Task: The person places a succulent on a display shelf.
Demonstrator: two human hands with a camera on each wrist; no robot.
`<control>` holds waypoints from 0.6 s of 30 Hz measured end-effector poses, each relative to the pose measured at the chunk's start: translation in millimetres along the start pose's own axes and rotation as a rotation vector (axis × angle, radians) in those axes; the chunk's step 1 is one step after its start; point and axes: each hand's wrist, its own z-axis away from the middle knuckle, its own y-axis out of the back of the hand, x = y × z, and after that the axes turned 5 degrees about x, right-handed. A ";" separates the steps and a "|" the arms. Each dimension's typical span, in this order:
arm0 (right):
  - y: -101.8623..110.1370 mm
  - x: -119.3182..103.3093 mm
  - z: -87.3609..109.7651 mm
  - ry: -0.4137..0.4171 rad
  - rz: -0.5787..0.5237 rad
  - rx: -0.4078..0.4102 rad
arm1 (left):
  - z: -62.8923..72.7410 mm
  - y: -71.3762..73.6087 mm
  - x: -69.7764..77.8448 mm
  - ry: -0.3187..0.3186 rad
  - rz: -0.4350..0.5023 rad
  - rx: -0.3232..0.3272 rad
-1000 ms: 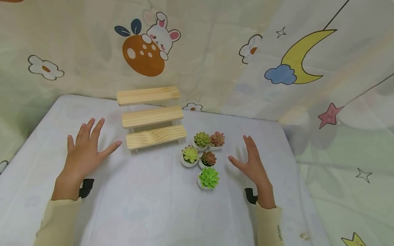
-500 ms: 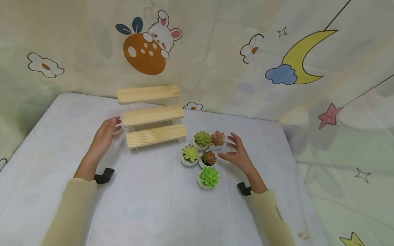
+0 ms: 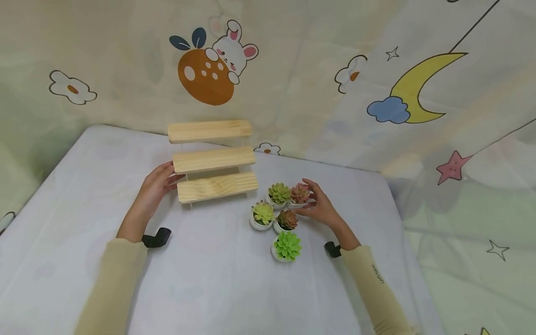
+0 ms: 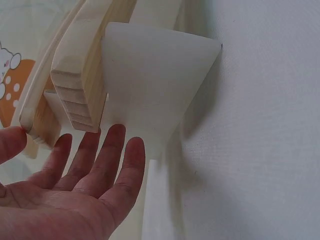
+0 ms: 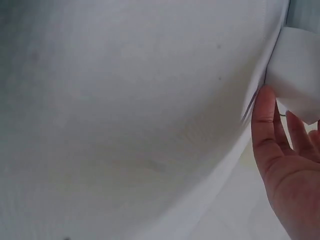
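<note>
Right of center in the head view, the right hand (image 3: 321, 207) I watch from afar curls its fingers round a pink succulent (image 3: 300, 193) in a white pot (image 5: 296, 65); how firmly it presses, I cannot tell. Left of center, the left hand (image 3: 154, 188) spreads its fingers at the near end of a three-tier wooden stand (image 3: 217, 187), tips just beneath a board; I cannot confirm contact. I judge the plant light, its pot stiff and perhaps slick, its leaves easily bent, so I would grip the pot wall. The stand looks rigid yet light enough to shift; I favor a board end over its thin side panel (image 4: 155, 75). Four more succulents (image 3: 287, 219) cluster at center right on white cloth (image 3: 217, 284), below a printed curtain (image 3: 293, 116) across the top.
</note>
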 end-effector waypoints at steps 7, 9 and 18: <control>3.1 -4.8 -7.0 -0.060 0.016 -0.020 | 1.2 2.4 3.2 -0.008 -0.089 0.019; 3.7 -0.8 -7.4 -0.060 0.034 -0.003 | 0.5 1.8 3.5 -0.006 -0.112 0.023; 10.7 -24.8 -1.1 -0.116 0.065 0.168 | 1.5 -1.8 2.0 0.008 -0.155 0.044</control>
